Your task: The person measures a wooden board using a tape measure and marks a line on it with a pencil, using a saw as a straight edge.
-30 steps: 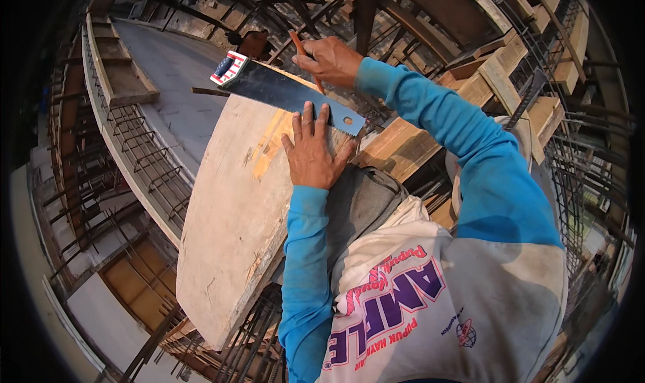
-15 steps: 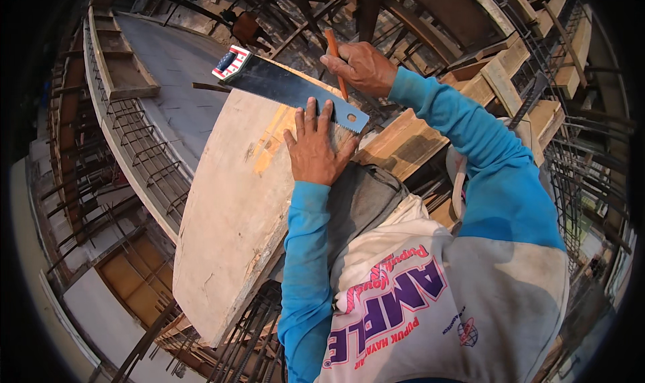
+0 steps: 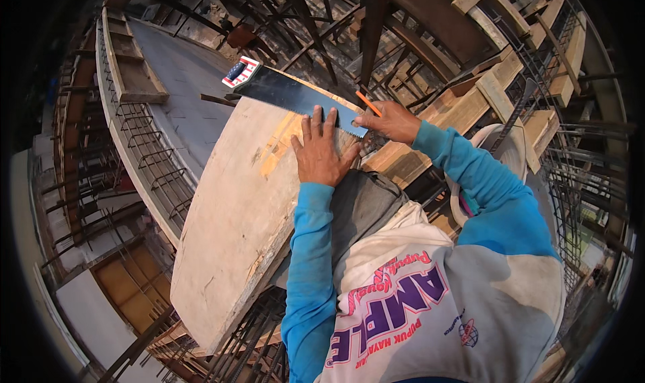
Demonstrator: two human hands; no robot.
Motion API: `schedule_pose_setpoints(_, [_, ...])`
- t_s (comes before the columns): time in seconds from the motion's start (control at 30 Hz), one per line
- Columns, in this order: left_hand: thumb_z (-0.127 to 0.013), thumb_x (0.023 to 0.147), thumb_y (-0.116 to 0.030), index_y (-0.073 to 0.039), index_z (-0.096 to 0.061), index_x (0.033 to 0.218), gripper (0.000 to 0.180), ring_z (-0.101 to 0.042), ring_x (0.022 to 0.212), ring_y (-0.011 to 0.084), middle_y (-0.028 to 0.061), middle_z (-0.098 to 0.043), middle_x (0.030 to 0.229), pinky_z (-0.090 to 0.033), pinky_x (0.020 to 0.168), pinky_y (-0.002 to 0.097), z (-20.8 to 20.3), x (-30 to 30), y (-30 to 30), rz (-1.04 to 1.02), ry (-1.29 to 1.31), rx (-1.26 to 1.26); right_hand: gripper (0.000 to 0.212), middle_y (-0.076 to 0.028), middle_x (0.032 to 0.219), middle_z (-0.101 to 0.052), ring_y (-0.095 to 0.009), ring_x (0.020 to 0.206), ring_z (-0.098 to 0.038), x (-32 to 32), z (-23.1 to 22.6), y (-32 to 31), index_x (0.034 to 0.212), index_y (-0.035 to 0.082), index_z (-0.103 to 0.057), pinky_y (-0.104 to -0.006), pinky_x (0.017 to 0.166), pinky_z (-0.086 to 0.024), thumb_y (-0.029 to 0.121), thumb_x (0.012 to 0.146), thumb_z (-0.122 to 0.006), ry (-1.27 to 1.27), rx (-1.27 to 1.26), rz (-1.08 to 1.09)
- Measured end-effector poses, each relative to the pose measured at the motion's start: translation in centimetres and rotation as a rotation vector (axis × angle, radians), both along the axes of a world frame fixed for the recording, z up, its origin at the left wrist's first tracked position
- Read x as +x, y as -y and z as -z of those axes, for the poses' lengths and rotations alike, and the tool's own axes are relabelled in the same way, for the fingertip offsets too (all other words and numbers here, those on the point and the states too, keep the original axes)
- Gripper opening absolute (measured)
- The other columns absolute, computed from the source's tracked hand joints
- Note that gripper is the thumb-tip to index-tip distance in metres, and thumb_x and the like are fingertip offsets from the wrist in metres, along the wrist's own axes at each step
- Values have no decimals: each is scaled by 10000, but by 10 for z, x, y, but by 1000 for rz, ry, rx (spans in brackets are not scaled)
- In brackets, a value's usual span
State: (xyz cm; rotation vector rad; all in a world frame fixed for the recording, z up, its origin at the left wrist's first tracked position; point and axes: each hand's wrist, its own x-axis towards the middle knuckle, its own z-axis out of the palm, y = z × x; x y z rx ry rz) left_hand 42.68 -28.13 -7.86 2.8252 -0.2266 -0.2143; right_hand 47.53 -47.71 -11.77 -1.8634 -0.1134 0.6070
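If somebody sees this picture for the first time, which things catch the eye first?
First the pale wooden board, running from the lower left up to the centre. At its upper end a dark handsaw lies flat across it, pressed down by the left hand. The right hand holds an orange pencil at the saw's near end.

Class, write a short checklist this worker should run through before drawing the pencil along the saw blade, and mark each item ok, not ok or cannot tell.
1. Saw blade lies flat across the plywood board: ok.
2. Left hand presses on the board with its fingers on the blade: ok.
3. Right hand grips the orange pencil: ok.
4. Pencil tip sits against the blade's edge: cannot tell, the hand hides it.
5. Board is firmly supported underneath: cannot tell, only rebar shows below its near end.
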Motion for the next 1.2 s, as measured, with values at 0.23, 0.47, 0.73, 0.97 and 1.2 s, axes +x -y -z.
schedule_pose_setpoints(0.23, [-715,720,-469,-130,-286,1433,899,-242,1372,359,128,-243,1504,-241,1068,564,-10,-6,0,-42,69,-85,299,23,566,-483,-50,445,-401,-4,-45,-4,872,43,-585,-216,395,-280,339,912,-602,-342,376,77])
schedule_pose_setpoints(0.47, [-764,718,-308,-67,-235,1437,924,-227,1372,381,212,-226,1483,-224,1108,461,0,-11,-18,-160,321,-535,243,4,572,-498,-35,390,-384,42,-104,-31,820,65,-507,-189,338,-288,274,922,-577,-321,566,123])
schedule_pose_setpoints(0.73, [-762,714,-200,-58,-284,1416,861,-279,1354,373,195,-282,1461,-262,1107,435,-28,7,-51,-291,638,-449,267,20,546,-466,-35,378,-357,34,-157,-85,795,35,-525,-180,327,-277,268,914,-583,-363,513,-11])
schedule_pose_setpoints(0.97, [-642,774,-92,-45,-667,1056,287,-642,1012,299,110,-683,1040,-499,886,376,-21,25,-107,-77,778,-546,286,-4,572,-479,-65,422,-394,-21,-132,-155,788,50,-549,-218,350,-286,315,894,-562,-416,533,-29])
schedule_pose_setpoints(1.2, [-666,858,-146,-28,-665,1033,211,-657,912,201,91,-684,1010,-534,788,305,-37,44,-184,-372,824,-792,418,2,620,-480,-64,534,-433,-34,-126,-182,787,46,-560,-219,448,-341,440,926,-546,-222,610,-227])
